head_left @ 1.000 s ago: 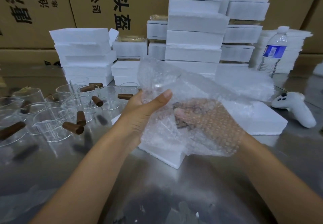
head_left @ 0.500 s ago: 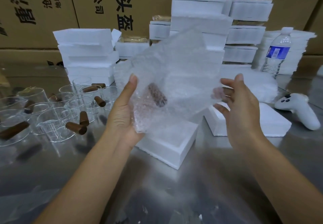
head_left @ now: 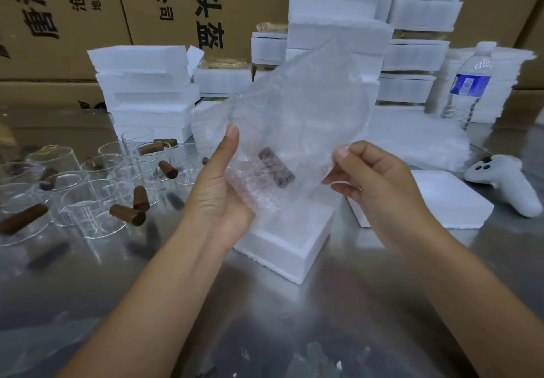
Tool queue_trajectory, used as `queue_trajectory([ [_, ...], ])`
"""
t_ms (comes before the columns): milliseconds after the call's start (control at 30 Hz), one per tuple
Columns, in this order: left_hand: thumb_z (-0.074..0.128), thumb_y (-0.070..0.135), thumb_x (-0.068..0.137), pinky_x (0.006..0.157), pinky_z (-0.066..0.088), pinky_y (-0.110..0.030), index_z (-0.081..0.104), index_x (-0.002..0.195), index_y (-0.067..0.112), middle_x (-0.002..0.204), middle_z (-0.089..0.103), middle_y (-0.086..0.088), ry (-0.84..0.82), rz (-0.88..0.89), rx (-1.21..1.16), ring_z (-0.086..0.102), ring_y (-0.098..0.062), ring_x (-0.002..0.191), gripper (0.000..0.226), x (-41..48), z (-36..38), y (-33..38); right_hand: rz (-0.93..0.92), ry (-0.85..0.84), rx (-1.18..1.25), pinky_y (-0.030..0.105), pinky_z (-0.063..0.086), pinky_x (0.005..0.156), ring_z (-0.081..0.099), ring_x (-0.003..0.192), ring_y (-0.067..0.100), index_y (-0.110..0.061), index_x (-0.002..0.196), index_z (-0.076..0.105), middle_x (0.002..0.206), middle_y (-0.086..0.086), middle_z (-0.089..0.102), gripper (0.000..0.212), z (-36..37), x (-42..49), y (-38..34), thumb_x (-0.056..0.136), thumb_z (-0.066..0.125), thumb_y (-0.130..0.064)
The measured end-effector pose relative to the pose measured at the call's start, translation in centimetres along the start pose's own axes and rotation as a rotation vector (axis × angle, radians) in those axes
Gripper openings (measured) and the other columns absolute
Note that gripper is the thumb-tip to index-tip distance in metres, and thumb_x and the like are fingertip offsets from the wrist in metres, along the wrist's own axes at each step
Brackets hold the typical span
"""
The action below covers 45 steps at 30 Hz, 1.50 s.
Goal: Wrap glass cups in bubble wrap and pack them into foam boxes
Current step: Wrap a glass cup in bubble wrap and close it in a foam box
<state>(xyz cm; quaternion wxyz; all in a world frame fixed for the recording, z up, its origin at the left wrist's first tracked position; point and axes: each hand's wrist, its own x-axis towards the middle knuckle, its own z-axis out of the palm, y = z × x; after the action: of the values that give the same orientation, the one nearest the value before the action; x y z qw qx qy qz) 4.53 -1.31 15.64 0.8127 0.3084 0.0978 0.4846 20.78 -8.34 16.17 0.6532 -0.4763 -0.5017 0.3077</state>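
A packer's left hand (head_left: 217, 192) cradles one glass cup (head_left: 259, 175), its brown handle (head_left: 275, 167) showing through a half-wound sheet of bubble wrap (head_left: 297, 112). The thumb stands straight along the sheet's near edge, and the fingers, hidden behind the bundle, appear to curl around it. The right hand (head_left: 379, 183) pinches the sheet's loose edge between thumb and bent forefinger, with the other fingers folded in. The wrapping step looks under way rather than finished, since a free flap rises above both thumbs. The next move likely calls for drawing that edge over the cup and tucking it in, then lowering the bundle into the one open foam box (head_left: 290, 239) directly below the left fingers. A second foam piece (head_left: 447, 201) lies just beyond the right knuckles, with one white controller (head_left: 506, 184) and one water bottle (head_left: 468, 83) farther out on that side. Outward of the left wrist, unwrapped cups (head_left: 85, 206) stand on the steel table (head_left: 294, 318). At least eight brown handles can be counted there, but the overlapping glass defeats an exact tally.
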Motion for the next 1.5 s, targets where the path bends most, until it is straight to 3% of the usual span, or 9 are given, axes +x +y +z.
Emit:
queue_trajectory([
  [133, 0.064, 0.041, 0.073, 0.098, 0.048, -0.047, 0.060, 0.122, 0.015, 0.120, 0.067, -0.011, -0.051, 0.006, 0.058, 0.064, -0.029, 0.111, 0.056, 0.0, 0.4, -0.3, 0.032, 0.035, 0.203, 0.025, 0.050, 0.074, 0.063, 0.059, 0.009, -0.025, 0.064, 0.058, 0.066, -0.009, 0.061, 0.027, -0.1, 0.1, -0.6, 0.091, 0.055, -0.020],
  [300, 0.061, 0.042, 0.074, 0.089, 0.054, -0.043, 0.069, 0.116, 0.012, 0.118, 0.067, -0.012, -0.084, -0.026, 0.066, 0.065, -0.028, 0.109, 0.052, -0.3, 0.9, -0.7, 0.039, 0.033, 0.445, 0.025, 0.056, 0.069, 0.063, 0.065, 0.012, -0.025, 0.069, 0.060, 0.080, -0.003, 0.063, 0.005, -0.8, 0.3, -1.1, 0.073, 0.061, -0.029],
  [433, 0.062, 0.038, 0.078, 0.080, 0.057, -0.039, 0.060, 0.121, 0.012, 0.116, 0.068, -0.011, -0.102, -0.069, 0.052, 0.067, -0.026, 0.105, 0.050, -0.4, 0.9, -0.8, 0.064, 0.072, 0.498, 0.028, 0.053, 0.078, 0.064, 0.078, 0.014, -0.023, 0.082, 0.057, 0.098, 0.002, 0.063, 0.015, -1.1, 0.5, -1.0, 0.071, 0.061, -0.031],
  [600, 0.067, 0.025, 0.074, 0.078, 0.058, -0.035, 0.060, 0.120, 0.012, 0.112, 0.069, -0.009, -0.194, -0.110, 0.062, 0.068, -0.024, 0.100, 0.048, -0.6, 0.6, -0.6, 0.093, 0.105, 0.596, 0.027, 0.055, 0.080, 0.071, 0.082, 0.012, -0.023, 0.081, 0.055, 0.088, -0.005, 0.073, 0.012, -1.5, 0.7, -1.1, 0.073, 0.059, -0.030],
  [833, 0.080, 0.022, 0.061, 0.080, 0.056, -0.030, 0.069, 0.101, 0.019, 0.099, 0.073, 0.002, -0.086, 0.009, 0.408, 0.069, -0.013, 0.094, 0.042, -0.3, 0.7, -1.8, 0.153, 0.094, 0.649, 0.033, 0.053, 0.089, 0.066, 0.102, 0.018, -0.012, 0.114, 0.057, 0.114, 0.003, 0.067, 0.044, -1.3, 0.6, -1.4, 0.075, 0.055, -0.031],
  [967, 0.084, 0.022, 0.054, 0.082, 0.056, -0.034, 0.067, 0.104, 0.024, 0.103, 0.073, 0.002, -0.160, 0.047, 0.504, 0.069, -0.015, 0.097, 0.053, -0.5, 0.5, -2.1, 0.187, 0.092, 0.608, 0.041, 0.050, 0.092, 0.055, 0.121, 0.028, -0.009, 0.141, 0.039, 0.137, 0.012, 0.052, 0.073, -0.9, 0.4, -1.8, 0.074, 0.054, -0.035],
  [1200, 0.092, 0.043, 0.042, 0.084, 0.057, -0.043, 0.063, 0.115, 0.030, 0.113, 0.071, 0.001, -0.126, 0.027, 0.534, 0.067, -0.021, 0.104, 0.080, -0.5, 0.5, -2.1, 0.176, 0.101, 0.380, 0.046, 0.036, 0.107, 0.055, 0.121, 0.018, -0.021, 0.130, 0.054, 0.127, -0.002, 0.061, 0.047, -1.3, 0.6, -1.3, 0.092, 0.042, -0.047],
  [1367, 0.078, 0.028, 0.068, 0.083, 0.057, -0.036, 0.061, 0.114, 0.028, 0.111, 0.071, 0.003, -0.035, 0.144, 0.413, 0.068, -0.016, 0.102, 0.049, -0.3, 0.7, -1.7, 0.113, 0.116, 0.164, 0.042, 0.051, 0.091, 0.067, 0.100, 0.018, -0.028, 0.106, 0.065, 0.109, 0.000, 0.070, 0.055, -0.2, 0.2, -0.9, 0.067, 0.049, -0.063],
  [1500, 0.074, 0.030, 0.070, 0.087, 0.056, -0.035, 0.061, 0.118, 0.025, 0.110, 0.071, 0.004, 0.030, 0.205, 0.423, 0.068, -0.016, 0.102, 0.050, -0.2, 0.4, -1.5, 0.062, 0.137, 0.042, 0.033, 0.053, 0.079, 0.067, 0.077, 0.015, -0.028, 0.079, 0.070, 0.082, 0.000, 0.071, 0.019, -0.1, 0.2, -0.1, 0.081, 0.061, -0.045],
])
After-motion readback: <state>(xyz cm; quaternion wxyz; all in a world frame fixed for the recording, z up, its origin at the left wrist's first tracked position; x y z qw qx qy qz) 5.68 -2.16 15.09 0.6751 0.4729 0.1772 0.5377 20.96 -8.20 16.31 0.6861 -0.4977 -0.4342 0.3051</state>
